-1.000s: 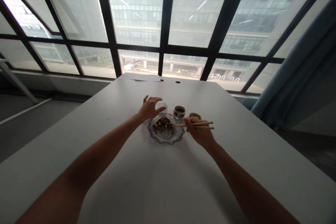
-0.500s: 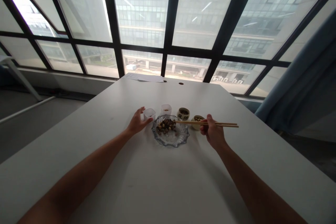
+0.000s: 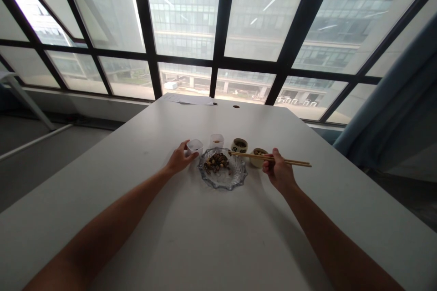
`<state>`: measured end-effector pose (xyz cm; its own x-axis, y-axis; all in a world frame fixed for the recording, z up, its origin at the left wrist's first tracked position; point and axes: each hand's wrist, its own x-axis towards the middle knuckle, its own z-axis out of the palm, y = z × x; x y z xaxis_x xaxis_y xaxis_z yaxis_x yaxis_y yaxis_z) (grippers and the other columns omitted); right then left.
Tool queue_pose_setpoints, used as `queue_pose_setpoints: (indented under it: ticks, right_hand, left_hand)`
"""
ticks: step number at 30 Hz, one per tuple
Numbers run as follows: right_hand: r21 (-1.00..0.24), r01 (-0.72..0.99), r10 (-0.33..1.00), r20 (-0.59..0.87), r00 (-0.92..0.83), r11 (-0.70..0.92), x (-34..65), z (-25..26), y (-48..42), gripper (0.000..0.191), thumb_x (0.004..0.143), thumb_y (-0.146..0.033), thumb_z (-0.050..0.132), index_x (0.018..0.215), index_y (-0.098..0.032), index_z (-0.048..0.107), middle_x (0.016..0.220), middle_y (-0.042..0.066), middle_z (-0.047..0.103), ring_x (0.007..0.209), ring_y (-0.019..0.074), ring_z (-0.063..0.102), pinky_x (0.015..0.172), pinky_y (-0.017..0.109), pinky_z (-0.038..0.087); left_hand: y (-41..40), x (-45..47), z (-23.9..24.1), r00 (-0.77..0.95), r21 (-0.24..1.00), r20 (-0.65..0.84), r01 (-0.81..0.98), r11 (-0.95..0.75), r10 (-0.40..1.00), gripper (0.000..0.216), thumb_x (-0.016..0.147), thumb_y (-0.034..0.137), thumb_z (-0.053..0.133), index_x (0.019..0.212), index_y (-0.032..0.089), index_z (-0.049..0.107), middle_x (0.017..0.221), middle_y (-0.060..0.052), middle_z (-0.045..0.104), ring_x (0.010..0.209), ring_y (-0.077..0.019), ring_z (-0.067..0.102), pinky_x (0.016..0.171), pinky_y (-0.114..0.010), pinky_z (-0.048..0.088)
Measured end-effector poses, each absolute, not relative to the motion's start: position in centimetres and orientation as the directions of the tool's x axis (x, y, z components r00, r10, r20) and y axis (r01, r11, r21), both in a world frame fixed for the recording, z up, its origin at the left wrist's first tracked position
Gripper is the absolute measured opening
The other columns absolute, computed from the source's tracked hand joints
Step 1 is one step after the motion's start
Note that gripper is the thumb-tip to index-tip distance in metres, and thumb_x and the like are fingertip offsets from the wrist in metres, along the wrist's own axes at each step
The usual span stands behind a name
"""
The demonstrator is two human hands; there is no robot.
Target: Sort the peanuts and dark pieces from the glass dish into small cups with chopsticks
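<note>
My right hand (image 3: 280, 173) is closed round a pair of wooden chopsticks (image 3: 249, 155), which point left. At their tips, over the far rim of the scalloped glass dish (image 3: 221, 185), is a small dark piece (image 3: 230, 153). Mixed nuts or beans, too small to name surely, form a brown pile (image 3: 216, 162) in the dish. My left hand (image 3: 180, 158) curves round a small whitish plastic cup (image 3: 195, 146), thumb in front and fingers behind. Close by stand a second whitish cup (image 3: 216, 140), a lettered ceramic cup (image 3: 239, 145) with dark bits, and another ceramic cup (image 3: 257, 160) with pale pieces.
All of this rests on a white table (image 3: 205, 236). White paper sheets (image 3: 191, 99) lie at its far end near a round hole (image 3: 236, 106). Beyond is a large black-framed window (image 3: 218, 61), with a blue curtain (image 3: 392, 91) at the right.
The chopstick tips have risen slightly from the pile toward the dish's far rim, with a dark piece now at their ends. My left hand stays at the plastic cup.
</note>
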<state>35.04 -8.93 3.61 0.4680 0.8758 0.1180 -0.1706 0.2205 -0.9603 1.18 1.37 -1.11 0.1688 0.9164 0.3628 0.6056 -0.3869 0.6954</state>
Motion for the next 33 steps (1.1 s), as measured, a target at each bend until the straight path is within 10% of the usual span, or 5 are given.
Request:
queue_pose_setpoints:
  ticks: [10,20,33]
  right_hand:
    - [-0.705,0.525,0.611,0.695,0.378,0.477,33.9,4.4,-12.1,0.047,0.094,-0.059,0.052,0.077,-0.018,0.069,0.054,0.002,0.066,0.047,0.0156,0.063,0.049,0.029,0.053]
    - [-0.757,0.494,0.559,0.651,0.514,0.427,34.1,3.3,-10.6,0.052,0.093,-0.065,0.048,0.079,-0.018,0.064,0.058,0.003,0.067,0.051,0.0169,0.063,0.052,0.030,0.052]
    - [-0.825,0.476,0.842,0.467,0.270,0.304,33.5,8.5,-12.0,0.065,0.085,-0.075,0.051,0.058,-0.018,0.064,0.040,0.002,0.055,0.036,0.0134,0.051,0.036,0.025,0.038]
  left_hand:
    - [1.2,1.2,-0.9,0.168,0.696,0.353,0.610,-0.379,0.920,0.077,0.078,0.057,0.066,0.138,0.011,0.049,0.113,-0.015,0.070,0.105,-0.0285,0.068,0.092,-0.039,0.052]
    - [1.2,1.2,-0.9,0.170,0.696,0.349,0.611,-0.376,0.921,0.075,0.078,0.057,0.066,0.137,0.014,0.050,0.113,-0.014,0.070,0.104,-0.0284,0.068,0.093,-0.041,0.052]
    - [1.0,1.3,-0.6,0.184,0.708,0.337,0.597,-0.378,0.923,0.075,0.078,0.058,0.066,0.137,0.014,0.050,0.112,-0.014,0.070,0.104,-0.0283,0.068,0.092,-0.040,0.052]
